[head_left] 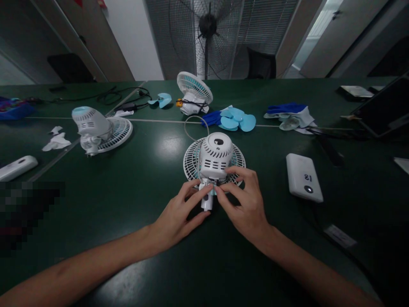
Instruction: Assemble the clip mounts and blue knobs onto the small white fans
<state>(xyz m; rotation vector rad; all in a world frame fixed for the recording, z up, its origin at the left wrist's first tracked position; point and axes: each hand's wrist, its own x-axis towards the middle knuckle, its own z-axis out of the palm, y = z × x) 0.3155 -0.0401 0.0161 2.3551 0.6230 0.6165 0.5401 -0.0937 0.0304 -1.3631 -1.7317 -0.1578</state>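
A small white fan (pixel 217 150) lies grille-down on the dark green table, its vented motor housing facing up. Around the fan's white neck piece (pixel 207 202), my left hand (pixel 179 213) has its thumb and fingers closed. My right hand (pixel 247 204) pinches a small light blue part (pixel 214 190) at the joint below the housing, with a finger resting against the housing's lower edge. A thin pale cable loops from behind the fan. The fingertips hide part of the joint.
Another white fan (pixel 92 128) lies to the left; a third (pixel 193 94) sits behind. Light blue blades (pixel 236 119), gloves (pixel 289 115) and black cables are at the back. A white power bank (pixel 304 177) lies right, near a dark screen (pixel 383 106).
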